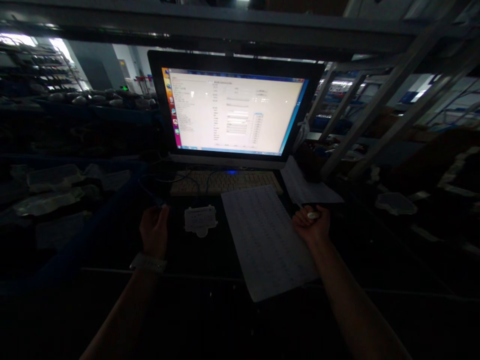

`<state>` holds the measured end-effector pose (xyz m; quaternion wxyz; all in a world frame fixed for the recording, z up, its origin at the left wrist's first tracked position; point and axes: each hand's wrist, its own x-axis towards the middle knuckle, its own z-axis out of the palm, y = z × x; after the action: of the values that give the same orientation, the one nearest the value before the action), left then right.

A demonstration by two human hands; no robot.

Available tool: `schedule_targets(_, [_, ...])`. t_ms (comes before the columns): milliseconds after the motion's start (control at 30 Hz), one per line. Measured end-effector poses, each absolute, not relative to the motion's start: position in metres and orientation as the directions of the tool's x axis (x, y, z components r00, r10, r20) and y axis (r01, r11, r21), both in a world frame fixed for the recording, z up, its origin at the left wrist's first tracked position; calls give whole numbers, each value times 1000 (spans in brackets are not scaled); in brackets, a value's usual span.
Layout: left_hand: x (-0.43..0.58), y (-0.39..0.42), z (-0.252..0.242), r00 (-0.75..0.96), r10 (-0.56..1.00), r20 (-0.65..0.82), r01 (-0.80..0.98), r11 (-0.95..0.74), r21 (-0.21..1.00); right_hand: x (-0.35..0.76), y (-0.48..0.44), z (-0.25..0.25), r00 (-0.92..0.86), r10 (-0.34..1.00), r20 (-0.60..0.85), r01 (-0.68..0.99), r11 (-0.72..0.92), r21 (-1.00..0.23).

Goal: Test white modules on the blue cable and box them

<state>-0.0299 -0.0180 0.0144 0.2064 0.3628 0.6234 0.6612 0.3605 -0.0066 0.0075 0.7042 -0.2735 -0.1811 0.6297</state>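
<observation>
The scene is dim. My left hand [153, 230] is closed on the end of a thin blue cable [148, 192] that runs up toward the keyboard; a white band sits on that wrist. Right of it a small white plastic device [201, 220] lies on the dark bench. My right hand [311, 225] rests as a fist on the right edge of a printed paper sheet [264, 240], pinching a small white object I cannot name. A lit monitor [234, 110] and a pale keyboard [225, 181] stand behind.
More paper [303, 187] lies right of the keyboard. Clear plastic trays [52, 187] sit in blue bins at the left. Slanted metal frame bars [375, 110] rise at the right, a shelf beam [225, 25] overhead. White parts [395, 202] lie on the right bench.
</observation>
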Motion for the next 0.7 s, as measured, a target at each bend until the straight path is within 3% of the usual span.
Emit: schedule_targets(700, [-30,-17,15,-673,715,188,178,-90,980,359,-6,9,146,985,-95,-788,58,-613])
